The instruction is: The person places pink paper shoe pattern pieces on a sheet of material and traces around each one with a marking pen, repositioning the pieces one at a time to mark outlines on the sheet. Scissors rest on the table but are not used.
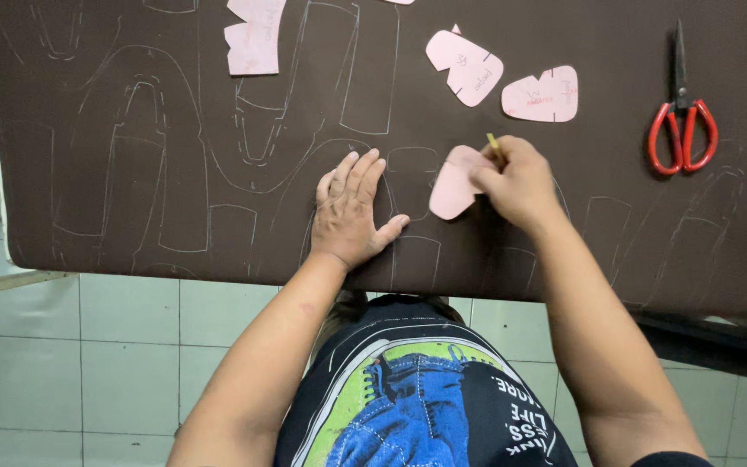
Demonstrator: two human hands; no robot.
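While the left hand lies flat and open on the dark brown material, holding nothing, the right hand grips a yellow pencil against a pink paper template. 3 more templates lie farther away; red-handled scissors rest far right.

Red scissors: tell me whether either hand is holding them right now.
No. The red scissors lie alone on the brown material, apart from the right hand and the left hand.

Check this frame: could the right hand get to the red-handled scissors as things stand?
Probably yes. The scissors lie in the open on the brown sheet, nothing between them and the right hand, though it holds a yellow pencil.
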